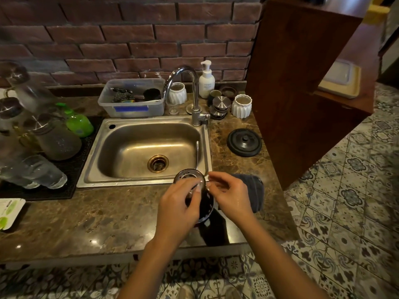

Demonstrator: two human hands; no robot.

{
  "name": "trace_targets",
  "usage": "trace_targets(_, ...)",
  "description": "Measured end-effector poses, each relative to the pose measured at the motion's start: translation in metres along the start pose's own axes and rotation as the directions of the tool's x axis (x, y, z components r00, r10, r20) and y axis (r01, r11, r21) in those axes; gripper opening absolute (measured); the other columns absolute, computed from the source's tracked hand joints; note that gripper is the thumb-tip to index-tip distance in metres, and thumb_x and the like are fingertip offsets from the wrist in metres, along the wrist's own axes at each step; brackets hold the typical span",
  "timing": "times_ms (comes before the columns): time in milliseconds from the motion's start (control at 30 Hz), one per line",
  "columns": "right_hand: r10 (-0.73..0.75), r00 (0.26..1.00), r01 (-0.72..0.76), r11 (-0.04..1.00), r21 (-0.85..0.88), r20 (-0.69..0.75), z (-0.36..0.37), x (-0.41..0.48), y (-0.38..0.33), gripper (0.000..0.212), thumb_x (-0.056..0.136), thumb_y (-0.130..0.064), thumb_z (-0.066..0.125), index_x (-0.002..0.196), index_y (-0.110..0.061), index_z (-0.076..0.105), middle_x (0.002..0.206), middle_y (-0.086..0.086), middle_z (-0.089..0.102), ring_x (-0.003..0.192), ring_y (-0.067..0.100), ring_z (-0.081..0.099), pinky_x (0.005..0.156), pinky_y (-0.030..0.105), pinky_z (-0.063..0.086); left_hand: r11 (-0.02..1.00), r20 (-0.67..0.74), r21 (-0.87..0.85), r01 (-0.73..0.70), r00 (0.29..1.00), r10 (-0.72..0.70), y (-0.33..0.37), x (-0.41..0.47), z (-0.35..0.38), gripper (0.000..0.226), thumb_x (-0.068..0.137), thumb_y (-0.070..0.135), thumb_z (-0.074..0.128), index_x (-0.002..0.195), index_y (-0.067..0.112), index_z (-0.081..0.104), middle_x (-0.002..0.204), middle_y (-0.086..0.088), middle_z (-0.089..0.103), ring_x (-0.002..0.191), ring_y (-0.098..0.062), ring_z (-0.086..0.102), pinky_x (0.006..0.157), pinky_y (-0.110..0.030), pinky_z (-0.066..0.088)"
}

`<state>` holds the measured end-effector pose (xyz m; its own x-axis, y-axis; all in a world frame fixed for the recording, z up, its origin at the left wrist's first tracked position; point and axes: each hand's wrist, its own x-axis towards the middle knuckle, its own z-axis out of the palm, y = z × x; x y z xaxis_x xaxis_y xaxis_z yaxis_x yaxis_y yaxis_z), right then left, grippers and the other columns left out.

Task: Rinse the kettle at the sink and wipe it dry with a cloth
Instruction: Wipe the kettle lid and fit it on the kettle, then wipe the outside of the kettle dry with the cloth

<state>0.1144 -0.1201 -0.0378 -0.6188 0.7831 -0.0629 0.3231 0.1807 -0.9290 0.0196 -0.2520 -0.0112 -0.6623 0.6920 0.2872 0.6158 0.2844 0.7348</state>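
A small dark kettle (205, 207) stands on the stone counter just in front of the sink (149, 147). A round perforated metal strainer (188, 176) shows at its top. My left hand (180, 209) is wrapped around the kettle's upper part and hides much of its body. At the strainer's right rim, my right hand (230, 194) pinches a thin metal piece with fingertips. A dark grey cloth (255, 192) lies on the counter just behind my right hand. The tap (195, 91) arches over the sink, and no water is visible running.
The black round kettle base (244, 142) sits right of the sink. Behind it stand white ribbed cups (241, 105), metal lids and a soap pump bottle (206, 80). A plastic tub (132, 98) is behind the sink. Glass jars, tumblers and a green bottle (78, 124) crowd the left mat. A wooden cabinet (302, 83) borders the right.
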Motion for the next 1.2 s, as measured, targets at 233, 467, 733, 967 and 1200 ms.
trace_targets(233,0.252,0.962,-0.269,0.940,-0.209,-0.103,-0.066,0.027,0.074,0.043,0.091,-0.021,0.075,0.133,-0.017,0.067,0.123,0.003,0.074,0.113,0.019,0.069,0.097,0.034,0.053,0.961,0.203,-0.168,0.218,0.962,-0.183,0.034,-0.018,0.087,0.022,0.094,0.017,0.066,0.112,0.024,0.075,0.108,0.013,0.072,0.100,0.003,0.065,0.081,-0.004,0.045)
trace_targets(467,0.572,0.811,-0.585,0.791,-0.177,-0.125,-0.088,0.056,0.138,0.064,0.081,-0.034,0.083,0.135,-0.009,0.060,0.131,0.018,0.069,0.123,0.039,0.063,0.102,0.050,0.053,0.818,0.340,0.055,0.573,0.759,-0.555,0.004,0.007,0.180,0.042,0.093,0.025,0.067,0.134,0.017,0.064,0.134,-0.004,0.066,0.125,-0.021,0.060,0.097,-0.024,0.044)
trace_targets(733,0.695,0.710,-0.698,0.716,0.009,-0.114,-0.084,0.075,0.162,0.040,0.066,-0.039,0.093,0.082,-0.007,0.073,0.088,0.014,0.077,0.087,0.034,0.073,0.079,0.048,0.063,0.746,0.213,0.232,0.625,0.715,-0.666,-0.005,0.027,0.208,0.051,0.090,0.019,0.064,0.139,0.010,0.054,0.138,-0.013,0.060,0.130,-0.031,0.055,0.106,-0.038,0.044)
trace_targets(967,0.758,0.652,-0.741,0.642,0.197,-0.018,-0.086,0.080,0.159,0.022,0.074,-0.011,0.089,0.065,-0.010,0.068,0.088,0.018,0.078,0.085,0.033,0.074,0.085,0.053,0.063,0.683,0.191,0.489,0.543,0.697,-0.691,0.002,0.044,0.216,0.036,0.096,0.032,0.059,0.123,0.007,0.060,0.125,-0.015,0.065,0.120,-0.034,0.060,0.089,-0.042,0.051)
trace_targets(1200,0.697,0.695,-0.693,0.581,0.427,0.179,-0.110,0.073,0.138,0.009,0.097,-0.004,0.063,0.097,-0.010,0.069,0.093,0.010,0.075,0.086,0.026,0.071,0.067,0.038,0.059,0.789,0.252,0.152,0.595,0.749,-0.613,0.016,0.048,0.213,0.025,0.088,0.035,0.062,0.107,0.019,0.066,0.111,-0.008,0.066,0.109,-0.030,0.062,0.095,-0.044,0.050)
